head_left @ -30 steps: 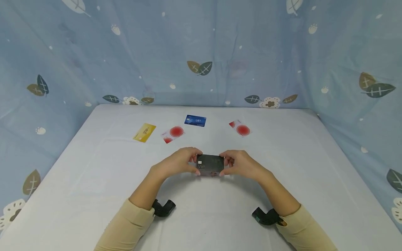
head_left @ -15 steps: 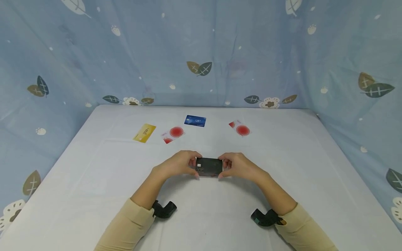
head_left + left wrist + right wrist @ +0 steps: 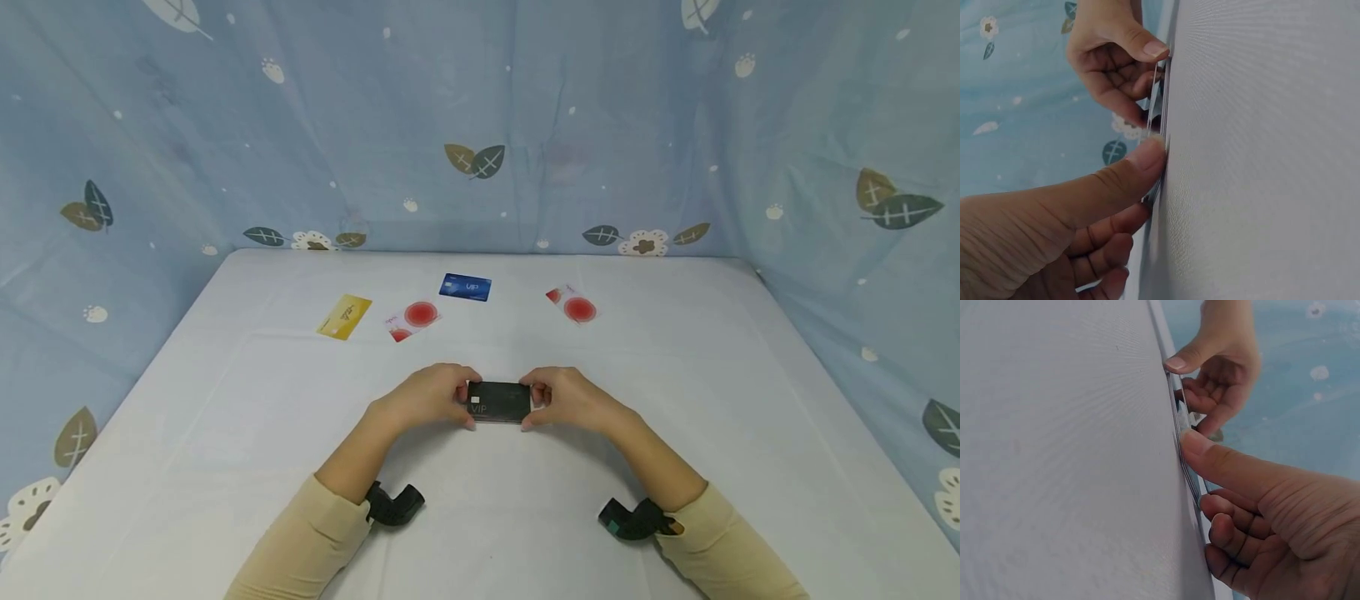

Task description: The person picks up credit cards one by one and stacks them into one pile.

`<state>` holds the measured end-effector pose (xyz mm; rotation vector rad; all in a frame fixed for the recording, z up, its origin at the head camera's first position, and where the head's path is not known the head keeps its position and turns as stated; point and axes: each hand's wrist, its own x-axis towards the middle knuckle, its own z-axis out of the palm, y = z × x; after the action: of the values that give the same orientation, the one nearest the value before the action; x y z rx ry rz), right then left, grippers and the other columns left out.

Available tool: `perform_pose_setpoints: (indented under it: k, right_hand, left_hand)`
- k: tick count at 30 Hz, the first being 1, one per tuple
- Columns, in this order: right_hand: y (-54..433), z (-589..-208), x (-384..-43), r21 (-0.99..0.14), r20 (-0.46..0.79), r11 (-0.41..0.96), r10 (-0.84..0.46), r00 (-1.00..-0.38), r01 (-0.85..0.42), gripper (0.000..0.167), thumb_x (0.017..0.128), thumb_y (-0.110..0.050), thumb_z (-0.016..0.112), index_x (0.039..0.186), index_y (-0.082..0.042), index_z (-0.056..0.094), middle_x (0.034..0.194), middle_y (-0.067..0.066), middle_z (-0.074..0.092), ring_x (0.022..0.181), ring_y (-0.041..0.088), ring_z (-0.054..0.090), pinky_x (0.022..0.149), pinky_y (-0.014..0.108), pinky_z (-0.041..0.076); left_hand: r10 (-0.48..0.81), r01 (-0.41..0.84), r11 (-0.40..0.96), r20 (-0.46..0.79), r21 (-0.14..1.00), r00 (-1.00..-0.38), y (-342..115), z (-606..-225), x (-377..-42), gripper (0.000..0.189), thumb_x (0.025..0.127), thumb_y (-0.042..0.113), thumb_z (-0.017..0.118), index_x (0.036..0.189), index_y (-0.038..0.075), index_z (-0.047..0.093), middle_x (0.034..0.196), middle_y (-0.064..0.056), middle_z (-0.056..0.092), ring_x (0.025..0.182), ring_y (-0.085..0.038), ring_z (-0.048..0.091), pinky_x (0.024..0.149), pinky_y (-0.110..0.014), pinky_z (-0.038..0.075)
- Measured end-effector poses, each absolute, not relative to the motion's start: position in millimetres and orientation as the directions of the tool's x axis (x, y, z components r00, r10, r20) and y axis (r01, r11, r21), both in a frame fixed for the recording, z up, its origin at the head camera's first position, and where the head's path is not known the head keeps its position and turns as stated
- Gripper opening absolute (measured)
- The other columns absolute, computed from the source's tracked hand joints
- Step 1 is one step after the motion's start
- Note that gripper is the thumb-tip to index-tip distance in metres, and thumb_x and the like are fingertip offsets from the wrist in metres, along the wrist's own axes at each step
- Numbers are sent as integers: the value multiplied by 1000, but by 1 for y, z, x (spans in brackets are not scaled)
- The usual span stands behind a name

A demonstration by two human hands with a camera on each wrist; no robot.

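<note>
a person's two bare hands meet over a white table (image 3: 480, 525), around the middle of the scene. between them is a black card (image 3: 501, 402), lying flat with its dark face up, a small pale chip and the letters "vip" toward its left end. the left hand (image 3: 427, 397) pinches the card's left end, thumb at the near edge and fingers curled at the far edge. the right hand (image 3: 566, 397) pinches the right end in the same way. both wrist views show several thin edges layered together between the fingers, close to the tabletop; whether they touch it cannot be told.

on the far part of the table lie four cards, apart from one another: a yellow card (image 3: 345, 317) farthest left, then a white-and-red card (image 3: 414, 321), a blue card (image 3: 465, 287) slightly farther back, and a second red-circled card (image 3: 573, 305) to the right. beyond the table hangs a blue cloth (image 3: 600, 100) printed with leaves and flowers. both arms wear beige sleeves (image 3: 303, 533).
</note>
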<state>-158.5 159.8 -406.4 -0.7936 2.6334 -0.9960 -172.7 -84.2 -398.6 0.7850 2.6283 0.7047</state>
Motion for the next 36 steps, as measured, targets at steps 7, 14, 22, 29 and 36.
perform_pose_setpoints:
  k: [7, 14, 22, 29, 36]
  right_hand:
    - [160, -408, -159, -655, -18, 634, -557, -830, -411, 55, 66, -20, 86, 110, 4, 63, 75, -1, 56, 66, 9, 47, 60, 21, 43]
    - [159, -407, -159, -662, -46, 646, -540, -840, -380, 56, 66, -20, 86, 112, 3, 63, 77, 0, 56, 68, 10, 48, 60, 22, 43]
    - [160, -408, -160, -671, -67, 651, -528, -846, -354, 59, 66, -21, 86, 115, 3, 62, 80, 1, 57, 70, 12, 49, 60, 23, 44]
    - [160, -408, -160, -680, -80, 652, -520, -850, -335, 58, 67, -20, 86, 115, 2, 62, 82, 1, 58, 70, 12, 50, 61, 23, 44]
    - [159, -408, -160, -685, -80, 650, -517, -852, -330, 58, 66, -19, 86, 114, 3, 62, 82, 2, 58, 69, 12, 49, 61, 23, 44]
  left_hand:
    - [573, 425, 736, -150, 526, -806, -84, -398, -172, 59, 67, 24, 86, 118, 6, 63, 79, 4, 55, 78, -13, 50, 72, -30, 42]
    - [575, 404, 712, -148, 574, -804, -86, -400, -173, 57, 67, 21, 86, 117, 6, 62, 81, 3, 56, 79, -13, 50, 73, -29, 42]
    - [588, 407, 691, -137, 598, -797, -87, -405, -176, 55, 68, 20, 85, 116, 6, 61, 81, 3, 57, 80, -13, 50, 75, -30, 42]
    - [588, 402, 686, -138, 606, -797, -88, -405, -177, 55, 67, 20, 86, 115, 6, 61, 81, 3, 58, 79, -13, 50, 74, -29, 42]
    - [585, 390, 683, -143, 618, -798, -89, -408, -179, 55, 68, 21, 86, 115, 7, 61, 83, 3, 58, 79, -14, 50, 74, -29, 42]
